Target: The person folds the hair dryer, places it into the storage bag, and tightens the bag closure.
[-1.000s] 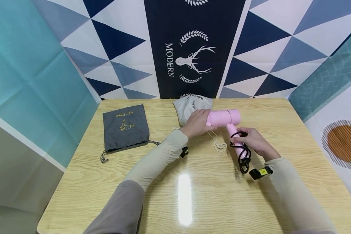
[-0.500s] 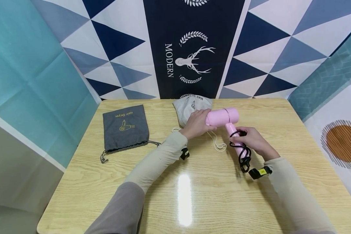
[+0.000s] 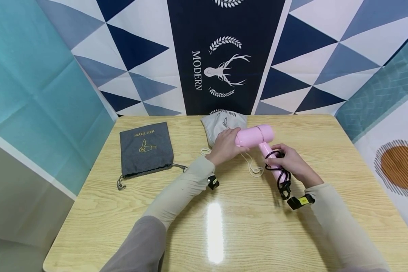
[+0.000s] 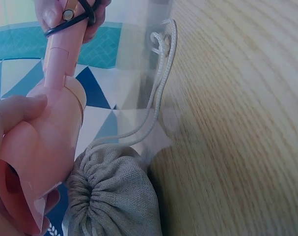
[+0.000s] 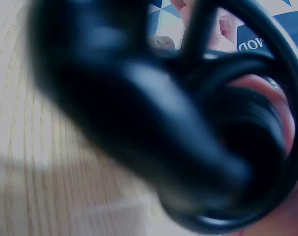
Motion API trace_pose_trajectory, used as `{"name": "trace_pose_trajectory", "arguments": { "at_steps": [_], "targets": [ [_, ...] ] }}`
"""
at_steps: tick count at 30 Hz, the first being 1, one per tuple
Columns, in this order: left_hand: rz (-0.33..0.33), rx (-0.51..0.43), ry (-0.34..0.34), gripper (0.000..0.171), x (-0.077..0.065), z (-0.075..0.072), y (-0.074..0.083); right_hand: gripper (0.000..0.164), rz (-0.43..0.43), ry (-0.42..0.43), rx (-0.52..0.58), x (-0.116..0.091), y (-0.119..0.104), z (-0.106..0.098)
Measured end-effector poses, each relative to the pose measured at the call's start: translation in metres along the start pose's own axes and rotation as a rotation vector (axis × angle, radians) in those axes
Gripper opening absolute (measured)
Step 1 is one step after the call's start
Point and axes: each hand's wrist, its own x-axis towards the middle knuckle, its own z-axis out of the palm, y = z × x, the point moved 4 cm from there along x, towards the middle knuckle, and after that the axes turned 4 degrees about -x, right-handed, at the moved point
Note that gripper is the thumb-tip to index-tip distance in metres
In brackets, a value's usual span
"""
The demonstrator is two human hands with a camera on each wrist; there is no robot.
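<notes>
A pink hair dryer point(image 3: 249, 136) is held off the table by both hands. My left hand point(image 3: 225, 147) grips the nozzle end of its barrel; in the left wrist view the thumb lies along the pink barrel point(image 4: 50, 128). My right hand point(image 3: 294, 164) holds the handle, which has a black cord point(image 3: 285, 186) looped around it. In the right wrist view the blurred cord and plug point(image 5: 153, 108) hide most of that hand. Just behind my left hand stands a stuffed light grey drawstring bag point(image 3: 221, 122), its gathered mouth showing in the left wrist view.
A flat dark grey drawstring bag point(image 3: 146, 149) printed "Hair Dryer" lies at the left on the wooden table point(image 3: 251, 226). The light bag's white drawstring point(image 3: 255, 170) trails on the table between my hands. A patterned cloth wall point(image 3: 224, 30) rises behind the table's far edge.
The hair dryer has shifted slightly left, and its barrel has tilted a little, with the rear end farther from me. Both hands have moved along with it, keeping their holds.
</notes>
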Motion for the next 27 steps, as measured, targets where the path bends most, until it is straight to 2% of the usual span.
{"name": "trace_pose_trajectory", "arguments": {
  "at_steps": [5, 9, 11, 15, 17, 23, 27],
  "targets": [
    [-0.038, -0.041, 0.032, 0.08, -0.003, -0.003, -0.002, 0.068, 0.009, 0.019, 0.018, 0.001, -0.003, -0.001],
    [-0.082, -0.069, 0.061, 0.081, -0.006, -0.005, -0.005, 0.064, 0.045, 0.003, 0.081, 0.002, -0.005, 0.001],
    [-0.101, -0.083, 0.077, 0.081, -0.008, -0.007, -0.007, 0.053, 0.067, -0.015, 0.13, 0.002, -0.005, 0.003],
    [-0.12, -0.081, 0.104, 0.08, -0.012, -0.009, -0.009, 0.021, 0.119, -0.059, 0.207, 0.003, -0.005, 0.007],
    [-0.125, -0.072, 0.111, 0.08, -0.014, -0.01, -0.01, 0.015, 0.146, -0.08, 0.238, 0.003, -0.005, 0.009],
    [-0.143, -0.103, 0.151, 0.08, -0.021, -0.015, -0.016, 0.033, 0.16, -0.135, 0.256, 0.005, -0.011, 0.017],
    [-0.143, -0.116, 0.184, 0.079, -0.025, -0.019, -0.02, 0.037, 0.152, -0.146, 0.235, 0.006, -0.015, 0.021]
  ]
}}
